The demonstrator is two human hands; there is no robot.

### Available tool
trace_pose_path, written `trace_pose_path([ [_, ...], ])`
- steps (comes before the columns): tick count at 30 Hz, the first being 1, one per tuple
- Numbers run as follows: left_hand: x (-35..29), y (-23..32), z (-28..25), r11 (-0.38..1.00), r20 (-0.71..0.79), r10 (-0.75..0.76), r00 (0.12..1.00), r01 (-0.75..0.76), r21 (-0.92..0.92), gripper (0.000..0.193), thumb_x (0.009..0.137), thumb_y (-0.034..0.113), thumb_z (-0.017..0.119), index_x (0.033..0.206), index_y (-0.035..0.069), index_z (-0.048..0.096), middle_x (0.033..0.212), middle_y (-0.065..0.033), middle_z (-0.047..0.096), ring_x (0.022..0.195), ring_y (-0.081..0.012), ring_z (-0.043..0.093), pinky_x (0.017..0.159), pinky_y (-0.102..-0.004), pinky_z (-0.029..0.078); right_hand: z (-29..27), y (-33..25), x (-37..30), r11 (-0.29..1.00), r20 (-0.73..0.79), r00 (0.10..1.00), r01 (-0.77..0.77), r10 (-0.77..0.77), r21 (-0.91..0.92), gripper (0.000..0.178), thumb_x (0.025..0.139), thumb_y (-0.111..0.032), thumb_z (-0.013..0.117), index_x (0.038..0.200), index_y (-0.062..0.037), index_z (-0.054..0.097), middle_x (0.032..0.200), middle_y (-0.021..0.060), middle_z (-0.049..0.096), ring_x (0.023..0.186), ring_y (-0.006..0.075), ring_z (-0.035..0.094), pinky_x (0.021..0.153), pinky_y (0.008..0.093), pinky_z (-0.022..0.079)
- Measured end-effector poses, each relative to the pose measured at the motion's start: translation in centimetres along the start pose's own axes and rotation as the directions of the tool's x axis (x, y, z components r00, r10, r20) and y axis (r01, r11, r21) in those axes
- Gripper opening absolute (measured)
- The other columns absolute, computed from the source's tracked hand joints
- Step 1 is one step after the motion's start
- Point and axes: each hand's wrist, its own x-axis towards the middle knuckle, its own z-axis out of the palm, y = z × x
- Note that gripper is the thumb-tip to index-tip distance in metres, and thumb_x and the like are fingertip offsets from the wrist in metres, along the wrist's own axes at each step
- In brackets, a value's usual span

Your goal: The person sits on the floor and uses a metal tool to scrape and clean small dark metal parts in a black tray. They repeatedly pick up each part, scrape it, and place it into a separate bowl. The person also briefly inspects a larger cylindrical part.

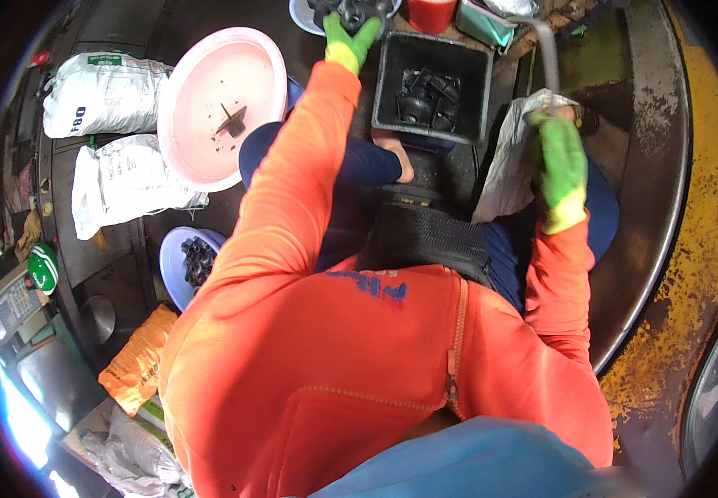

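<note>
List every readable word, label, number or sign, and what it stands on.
Wording left uncopied; print shows on:
Bulging white plastic sack: bold dark characters, legible.
Second white plastic sack, beside it: dark print, too small.
Orange fabric jacket: blue chest lettering, partly legible.
Crumpled orange plastic bag: dark print, too small.
Green-and-white rounded object: white mark, too small.

Our gloves (563, 162) are green with yellow cuffs (565, 214), our jacket (325, 332) orange, our trousers (363, 168) dark blue; we see a pale pink basin (201, 87), black bin (438, 50) and parts (355, 12), white sacks (130, 176), a brown-mottled yellow panel (649, 365).
</note>
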Motion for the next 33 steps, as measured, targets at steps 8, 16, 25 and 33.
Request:
trace_pose_path([
  [8, -0.2, 1.6, 5.5, 0.939, 0.362, 0.05, 0.931, -0.168, 0.301, 0.049, 0.07, 0.036, 0.073, 0.105, 0.003, 0.065, 0.116, -0.0177, 0.061, 0.112, -0.0335, 0.054, 0.099, -0.0411, 0.039, -3.2, -0.7, -1.1, 0.71, -0.109, 0.84, -0.372, 0.532, 0.597, 0.03, 0.098, -0.031, 0.043, 0.103, -0.0042, 0.057, 0.063, -0.0022, 0.044, 0.042, 0.0064, 0.032, 0.039, 0.0206, 0.026],
  [16, -1.8, 2.2, 10.3, 0.629, 0.288, 0.438, 0.852, -0.519, 0.579, 0.048, 0.072, 0.024, 0.069, 0.115, 0.008, 0.055, 0.123, -0.0112, 0.053, 0.111, -0.0345, 0.05, 0.096, -0.0438, 0.04, -4.7, -1.0, -0.7, 0.518, 0.092, 0.801, -0.464, 0.591, 0.719, 0.031, 0.096, -0.031, 0.044, 0.105, -0.0032, 0.057, 0.06, -0.0011, 0.042, 0.042, 0.0083, 0.034, 0.038, 0.0214, 0.025],
  [25, 1.5, 1.5, 9.2, 0.699, 0.363, 0.153, 0.919, -0.361, 0.618, 0.075, 0.068, 0.044, 0.073, 0.129, 0.01, 0.046, 0.126, -0.0167, 0.051, 0.115, -0.0335, 0.05, 0.099, -0.0418, 0.038, -4.4, -2.1, -0.2, 0.539, 0.073, 0.777, -0.497, 0.625, 0.681, 0.032, 0.097, -0.032, 0.042, 0.104, -0.0042, 0.055, 0.058, -0.0023, 0.042, 0.04, 0.0076, 0.033, 0.038, 0.0208, 0.025],
  [33, 2.4, 3.4, 7.5, 0.521, 0.506, 0.014, 0.863, -0.438, 0.733, 0.073, 0.061, 0.036, 0.079, 0.122, 0.009, 0.05, 0.124, -0.0125, 0.049, 0.108, -0.0331, 0.054, 0.09, -0.0414, 0.047, -3.8, -2.2, 0.0, 0.53, 0.086, 0.757, -0.529, 0.648, 0.663, 0.03, 0.096, -0.033, 0.045, 0.104, -0.005, 0.055, 0.058, -0.0032, 0.042, 0.041, 0.0073, 0.034, 0.038, 0.0209, 0.026],
])
